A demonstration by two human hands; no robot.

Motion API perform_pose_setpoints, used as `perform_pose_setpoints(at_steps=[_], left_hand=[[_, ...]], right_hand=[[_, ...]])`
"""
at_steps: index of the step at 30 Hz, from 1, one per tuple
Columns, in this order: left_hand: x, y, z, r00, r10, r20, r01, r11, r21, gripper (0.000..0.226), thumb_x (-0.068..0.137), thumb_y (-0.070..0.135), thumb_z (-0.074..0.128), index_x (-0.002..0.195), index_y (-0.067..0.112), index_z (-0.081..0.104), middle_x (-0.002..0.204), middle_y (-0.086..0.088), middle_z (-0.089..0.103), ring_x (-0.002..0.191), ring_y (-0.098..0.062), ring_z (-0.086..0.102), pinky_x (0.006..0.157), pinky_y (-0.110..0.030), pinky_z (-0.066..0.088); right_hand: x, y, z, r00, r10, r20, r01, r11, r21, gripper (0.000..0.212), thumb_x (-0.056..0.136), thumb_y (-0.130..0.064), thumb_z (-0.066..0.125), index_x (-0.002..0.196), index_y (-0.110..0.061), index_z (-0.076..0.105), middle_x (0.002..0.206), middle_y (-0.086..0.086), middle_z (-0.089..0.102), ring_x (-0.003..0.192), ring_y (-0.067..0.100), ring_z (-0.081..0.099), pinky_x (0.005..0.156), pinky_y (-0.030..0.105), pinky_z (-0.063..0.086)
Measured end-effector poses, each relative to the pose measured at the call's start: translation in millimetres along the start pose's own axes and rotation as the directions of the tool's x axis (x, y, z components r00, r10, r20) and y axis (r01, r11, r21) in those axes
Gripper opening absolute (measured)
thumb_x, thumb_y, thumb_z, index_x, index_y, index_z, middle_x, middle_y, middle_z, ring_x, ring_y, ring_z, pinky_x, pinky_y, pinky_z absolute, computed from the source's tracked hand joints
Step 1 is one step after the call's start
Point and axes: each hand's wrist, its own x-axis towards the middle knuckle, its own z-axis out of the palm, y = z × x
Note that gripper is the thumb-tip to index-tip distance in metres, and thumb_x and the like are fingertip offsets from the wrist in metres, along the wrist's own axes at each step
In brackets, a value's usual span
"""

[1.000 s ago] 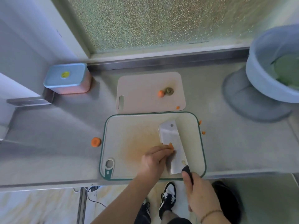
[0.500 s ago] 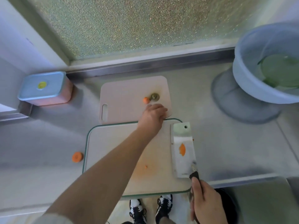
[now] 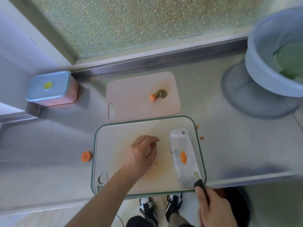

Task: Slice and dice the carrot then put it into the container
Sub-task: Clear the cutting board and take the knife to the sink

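A white cutting board with a green rim [image 3: 114, 136] lies at the counter's front edge. My left hand [image 3: 143, 151] rests over its middle, fingertips pinched on what looks like a small carrot piece. My right hand [image 3: 214, 208] grips the black handle of a cleaver [image 3: 180, 141]. Its blade lies flat along the board's right side with a carrot slice [image 3: 183, 157] on it. A thick carrot round [image 3: 86, 156] sits on the counter left of the board. The container [image 3: 50, 88], pink with a shut blue lid, stands at the far left.
A pink board [image 3: 131, 99] behind the white one carries a carrot end [image 3: 153, 97] and a stem stub [image 3: 161, 93]. Two small carrot bits [image 3: 197, 126] lie on the counter right of the board. A pale blue strainer bowl [image 3: 262, 71] holding greens stands at the right.
My left hand left the cleaver blade, reached to the pink board's near right corner, then drew back over the white board; the small piece there is gone. The cleaver shifted to the right.
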Motion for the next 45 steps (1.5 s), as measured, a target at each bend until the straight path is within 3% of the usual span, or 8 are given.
perform_pose_setpoints(at_steps=[6, 12, 18, 20, 22, 29, 37, 45], left_hand=[[-78.4, 1.9, 0.2, 0.995, -0.013, -0.095, 0.009, 0.999, -0.043, 0.019, 0.088, 0.005, 0.061, 0.092, 0.004, 0.079, 0.101, -0.003, 0.075, 0.099, -0.011, 0.066, 0.095, -0.017, 0.051], [-75.6, 7.6, 8.4, 0.962, -0.218, -0.167, 0.185, 0.964, -0.191, 0.028, 0.073, -0.012, 0.075, 0.089, 0.010, 0.080, 0.099, 0.010, 0.073, 0.103, 0.015, 0.062, 0.091, -0.009, 0.050], [-64.4, 14.5, -3.4, 0.968, -0.243, -0.065, 0.204, 0.909, -0.363, 0.021, 0.078, -0.009, 0.072, 0.087, 0.010, 0.078, 0.094, 0.015, 0.073, 0.089, 0.002, 0.068, 0.081, -0.014, 0.054], [-50.7, 11.7, -11.2, 0.948, -0.289, -0.132, 0.217, 0.892, -0.396, 0.021, 0.078, -0.006, 0.072, 0.087, 0.013, 0.077, 0.093, 0.015, 0.072, 0.087, -0.001, 0.069, 0.080, -0.016, 0.054], [-26.4, 1.3, -19.0, 0.922, -0.314, -0.226, 0.221, 0.907, -0.358, 0.018, 0.080, -0.002, 0.071, 0.089, 0.013, 0.075, 0.090, 0.009, 0.071, 0.082, 0.000, 0.066, 0.077, -0.012, 0.052], [81.1, -17.9, -17.5, 0.874, -0.471, -0.120, 0.382, 0.819, -0.428, 0.032, 0.105, 0.014, 0.049, 0.135, 0.025, 0.055, 0.133, 0.007, 0.058, 0.121, -0.002, 0.055, 0.097, -0.005, 0.040], [152.8, -2.9, 19.8, 0.687, -0.727, -0.014, 0.577, 0.556, -0.599, 0.047, 0.111, 0.038, 0.029, 0.155, 0.026, 0.037, 0.157, 0.008, 0.040, 0.142, -0.009, 0.036, 0.117, -0.026, 0.028], [173.0, -2.3, 50.6, 0.714, -0.699, -0.043, 0.539, 0.588, -0.603, 0.046, 0.111, 0.038, 0.029, 0.153, 0.024, 0.039, 0.157, 0.004, 0.040, 0.144, -0.013, 0.036, 0.122, -0.037, 0.030]], right_hand=[[-20.1, -28.0, 19.4, 0.995, 0.024, 0.092, -0.014, 0.994, -0.107, 0.055, 0.084, -0.076, 0.024, 0.102, -0.044, 0.065, 0.080, 0.005, 0.074, 0.080, 0.025, 0.070, 0.065, 0.030, 0.046], [-29.8, -47.1, 42.9, 0.987, 0.012, 0.163, 0.017, 0.985, -0.175, 0.035, 0.099, -0.049, 0.038, 0.125, -0.037, 0.058, 0.087, 0.006, 0.073, 0.087, 0.027, 0.069, 0.068, 0.029, 0.045], [-37.1, -51.8, 50.3, 0.989, -0.028, 0.148, 0.016, 0.997, 0.080, 0.040, 0.081, -0.080, 0.032, 0.088, -0.053, 0.060, 0.061, -0.006, 0.066, 0.063, 0.015, 0.063, 0.060, 0.017, 0.041], [-35.7, -58.9, 43.1, 0.994, -0.021, 0.112, 0.009, 0.995, 0.104, 0.014, 0.089, -0.058, 0.051, 0.077, -0.051, 0.054, 0.070, 0.000, 0.072, 0.070, 0.021, 0.067, 0.061, 0.016, 0.038], [-25.5, -54.5, 38.2, 0.999, 0.002, 0.054, -0.006, 0.997, 0.081, 0.022, 0.093, -0.028, 0.058, 0.078, -0.043, 0.060, 0.079, 0.009, 0.074, 0.080, 0.031, 0.069, 0.062, 0.022, 0.038], [86.2, -82.2, -24.7, 0.997, -0.030, 0.066, 0.021, 0.990, 0.137, 0.051, 0.101, -0.037, 0.035, 0.066, -0.004, 0.052, 0.043, 0.013, 0.058, 0.035, 0.020, 0.056, 0.044, 0.026, 0.046], [226.1, -111.7, -45.3, 0.975, -0.176, 0.136, 0.195, 0.970, -0.143, 0.056, 0.102, -0.046, 0.024, 0.075, -0.008, 0.055, 0.042, 0.008, 0.061, 0.037, 0.018, 0.060, 0.063, 0.036, 0.053], [250.5, -123.5, -35.0, 0.959, -0.186, 0.212, 0.257, 0.887, -0.385, 0.059, 0.100, -0.053, 0.018, 0.074, -0.014, 0.053, 0.056, 0.004, 0.065, 0.048, 0.021, 0.063, 0.064, 0.037, 0.056]])
